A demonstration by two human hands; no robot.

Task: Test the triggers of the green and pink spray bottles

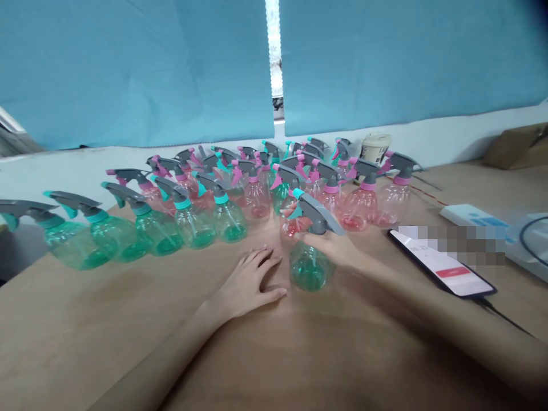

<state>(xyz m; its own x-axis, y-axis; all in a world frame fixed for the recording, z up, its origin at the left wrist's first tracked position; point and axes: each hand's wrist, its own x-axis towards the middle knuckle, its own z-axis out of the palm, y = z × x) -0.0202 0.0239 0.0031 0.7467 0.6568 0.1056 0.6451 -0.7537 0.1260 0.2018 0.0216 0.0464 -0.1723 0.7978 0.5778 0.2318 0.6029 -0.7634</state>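
My right hand (327, 244) is wrapped round the neck of a green spray bottle (310, 271) with a grey trigger head and a teal nozzle. This bottle stands upright, at or just above the tabletop, in front of the others. To its left, my left hand (250, 282) lies palm down on the wooden table (240, 365), fingers spread, holding nothing. A row of green spray bottles (194, 228) stands at the left. Behind my right hand are several pink spray bottles (359, 205) with pink collars and triggers.
More pink and green spray bottles crowd the back near the wall. At the right lie a phone (440, 265) with a cable and a white power strip (479, 222). A paper cup (375, 148) and a cardboard box (518, 147) stand at the back, before a blue curtain (149, 68).
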